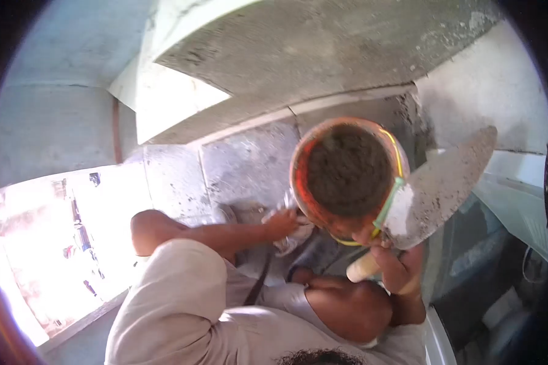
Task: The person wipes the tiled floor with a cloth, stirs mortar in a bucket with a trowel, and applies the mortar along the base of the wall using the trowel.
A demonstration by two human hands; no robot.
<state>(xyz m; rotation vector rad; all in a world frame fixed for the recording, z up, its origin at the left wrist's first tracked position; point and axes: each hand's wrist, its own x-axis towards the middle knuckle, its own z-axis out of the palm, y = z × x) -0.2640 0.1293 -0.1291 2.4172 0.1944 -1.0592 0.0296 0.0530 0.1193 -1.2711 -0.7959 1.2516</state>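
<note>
A bucket [302,164] with an orange inner wall stands in front of me, filled with dark grey mortar [349,170]. Its yellow wire handle [397,149] has a green grip [389,204] and lies along the right rim. My right hand [393,264] is closed around the pale handle [363,267] of a pointed trowel, its fingers close to the bucket's near rim. The mortar-stained trowel blade [447,188] points up and right. My left hand [282,224] is at the bucket's left side, fingers curled near crumpled, whitish material [292,242]; what they grip is unclear.
A rough grey concrete slab [323,52] juts out above grey wall tiles [249,155]. A bright opening [67,243] lies at left. Glass-like panels [481,237] stand at right, beside a pale wall [487,91]. My bent knees [353,307] are close below the bucket.
</note>
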